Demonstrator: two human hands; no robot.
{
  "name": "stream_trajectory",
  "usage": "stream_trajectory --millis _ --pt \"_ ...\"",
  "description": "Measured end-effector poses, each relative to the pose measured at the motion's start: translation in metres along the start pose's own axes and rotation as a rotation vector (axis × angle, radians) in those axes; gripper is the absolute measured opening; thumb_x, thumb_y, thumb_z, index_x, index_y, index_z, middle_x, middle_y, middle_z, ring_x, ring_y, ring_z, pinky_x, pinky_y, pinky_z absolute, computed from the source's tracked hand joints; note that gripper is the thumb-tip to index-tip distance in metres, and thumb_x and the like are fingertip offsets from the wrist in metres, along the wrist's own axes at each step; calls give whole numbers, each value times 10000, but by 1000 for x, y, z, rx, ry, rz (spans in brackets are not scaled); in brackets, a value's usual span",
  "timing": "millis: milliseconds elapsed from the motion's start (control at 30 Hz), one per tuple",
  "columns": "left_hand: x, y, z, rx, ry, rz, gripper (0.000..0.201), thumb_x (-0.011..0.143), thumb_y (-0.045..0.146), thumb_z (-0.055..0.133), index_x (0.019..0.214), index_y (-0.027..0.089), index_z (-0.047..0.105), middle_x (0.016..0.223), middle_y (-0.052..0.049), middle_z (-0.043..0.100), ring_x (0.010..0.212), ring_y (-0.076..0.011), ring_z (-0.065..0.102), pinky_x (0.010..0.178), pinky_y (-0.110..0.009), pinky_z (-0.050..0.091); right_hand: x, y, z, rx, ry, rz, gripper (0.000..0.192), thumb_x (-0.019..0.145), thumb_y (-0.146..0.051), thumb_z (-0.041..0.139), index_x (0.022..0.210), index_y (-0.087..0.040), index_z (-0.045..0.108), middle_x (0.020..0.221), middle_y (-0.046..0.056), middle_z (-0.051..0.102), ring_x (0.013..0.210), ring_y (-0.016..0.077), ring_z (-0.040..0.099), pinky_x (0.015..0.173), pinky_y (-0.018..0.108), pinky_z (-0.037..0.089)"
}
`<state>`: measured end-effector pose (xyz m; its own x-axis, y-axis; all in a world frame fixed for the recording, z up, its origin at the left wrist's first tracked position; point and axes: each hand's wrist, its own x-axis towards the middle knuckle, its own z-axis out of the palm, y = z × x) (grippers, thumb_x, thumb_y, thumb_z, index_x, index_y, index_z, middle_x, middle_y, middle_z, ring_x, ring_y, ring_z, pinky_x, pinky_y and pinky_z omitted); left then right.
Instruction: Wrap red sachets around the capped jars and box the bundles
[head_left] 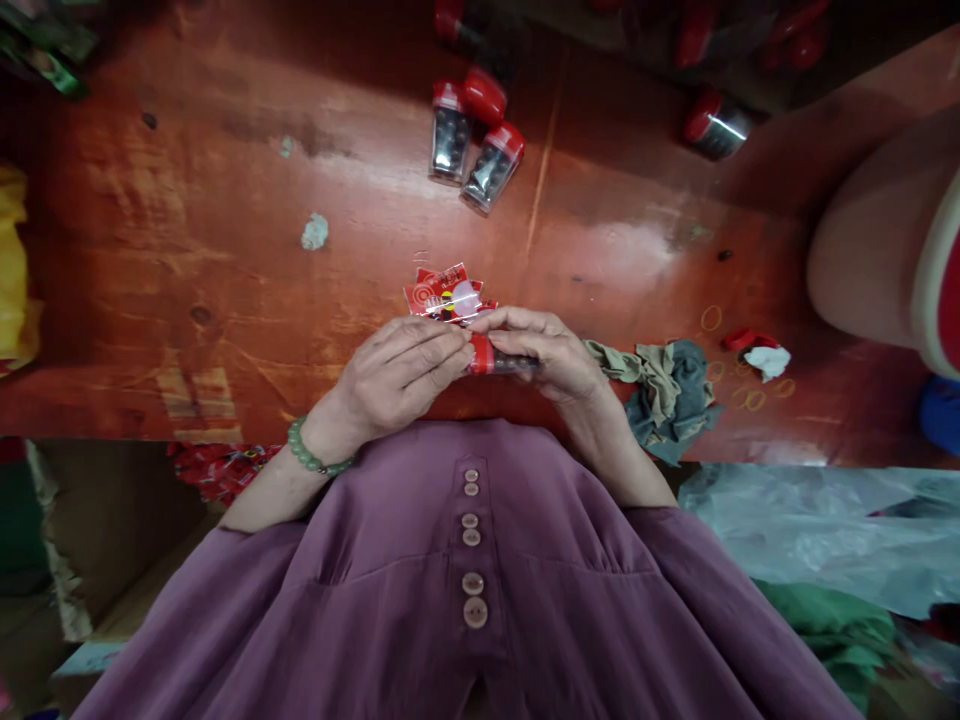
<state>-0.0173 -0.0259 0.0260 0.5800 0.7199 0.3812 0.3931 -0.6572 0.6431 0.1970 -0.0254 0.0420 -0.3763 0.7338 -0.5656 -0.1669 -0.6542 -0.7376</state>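
A small clear jar (514,364) with a red lid and dark round contents lies on its side between my hands, close to the table's front edge. My left hand (401,372), with a green bead bracelet (307,455) at the wrist, has its fingers pressed at the lid end. Curled around the jar's body from the other side is my right hand (555,350). Just beyond my fingertips lie several printed red cards or labels (439,290), partly hidden by the hands.
More red-lidded jars (491,168) stand or lie farther back, with another jar (716,124) at back right. Crumpled cloths (667,390), rubber bands (711,318) and a white scrap (767,362) lie right. A large pale bucket (862,240) stands at far right.
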Motion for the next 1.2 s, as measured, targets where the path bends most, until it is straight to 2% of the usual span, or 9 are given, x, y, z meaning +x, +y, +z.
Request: stream_trajectory --millis 167,400,500,567,633,700,833,1000,1200 --pt "-1 -2 -1 -4 -107 -16 167 922 237 584 1019 278 714 1037 -2 764 1033 -206 710 997 -476 515 -2 5 5 -28 63 -61 253 790 -332 696 1020 -235 730 722 -43 642 490 53 415 420 180 299" --pt "2 -4 -2 5 -18 48 159 896 253 651 1048 292 680 1057 29 769 1053 -184 706 1035 -436 483 1 11 12 36 94 -71 242 757 -424 729 861 -206 739 640 -41 597 493 55 417 436 180 299" --pt "1 2 -8 -10 12 -122 326 842 417 718 1137 296 649 1206 -27 719 1229 -269 613 1088 -511 419 0 9 16 6 132 -96 248 784 -441 709 894 -221 736 628 -46 569 475 55 393 431 184 302" --pt "-2 11 -10 -66 157 -312 584 773 528 753 1268 273 575 1353 -97 626 1320 -310 532 1108 -524 406 -1 8 17 -15 166 -130 239 823 -444 675 928 -237 732 596 -55 528 444 55 355 413 188 292" --pt "-6 22 -8 -277 330 -510 722 769 585 728 1369 266 484 1439 -136 540 1326 -292 526 1075 -473 462 -1 7 19 -43 191 -180 233 854 -443 644 961 -254 729 603 -53 526 440 61 359 411 194 303" --pt "-8 32 -4 -616 390 -694 661 802 607 679 1343 265 513 1413 -135 561 1244 -256 596 986 -407 537 0 7 22 -87 195 -229 233 876 -435 624 1000 -269 729 670 -40 579 469 70 400 431 201 340" --pt "0 41 3 -1186 328 -979 407 760 567 745 927 199 706 1027 -83 749 959 -213 712 865 -377 591 1 7 30 -233 175 -326 206 893 -387 609 992 -264 741 843 -9 676 682 115 564 599 232 476" --pt "15 43 4 -1372 465 -1140 262 652 374 871 774 184 738 807 -21 755 811 -172 712 844 -359 593 1 12 40 -381 209 -409 202 918 -341 587 1050 -260 717 898 -6 708 791 137 630 767 287 526" --pt "19 41 10 -1405 526 -1179 296 587 395 900 704 173 743 747 -28 753 742 -164 705 799 -330 584 3 24 47 -502 336 -604 202 952 -309 547 1098 -279 683 1070 15 734 890 151 681 835 301 552"
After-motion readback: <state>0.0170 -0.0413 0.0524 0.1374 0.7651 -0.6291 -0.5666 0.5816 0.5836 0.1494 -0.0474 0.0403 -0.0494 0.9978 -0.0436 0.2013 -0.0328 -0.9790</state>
